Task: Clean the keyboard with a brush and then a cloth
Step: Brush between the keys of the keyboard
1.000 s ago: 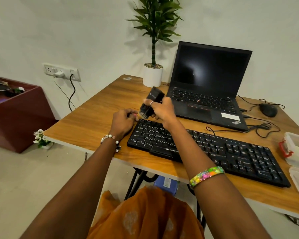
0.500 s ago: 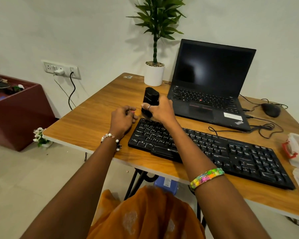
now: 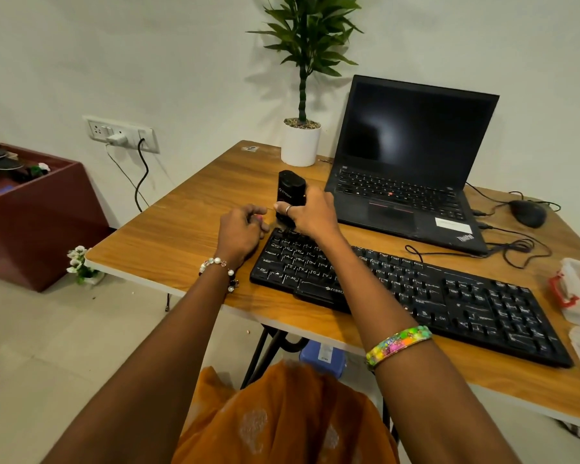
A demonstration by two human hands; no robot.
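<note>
Brush upright at the keyboard's far-left corner, my right hand wrapped around it.

My right hand (image 3: 310,212) has its fingers closed round the black brush (image 3: 290,195), bristles down on the keyboard (image 3: 416,289); the brush looks light and rigid, best gripped mid-body. My left hand (image 3: 240,232) rests loosely curled beside the keyboard, holding nothing I can see. The wooden desk (image 3: 181,229) looks smooth, so the keyboard may slide; laptop (image 3: 412,162) and cables crowd behind, floor open to the left.
</note>
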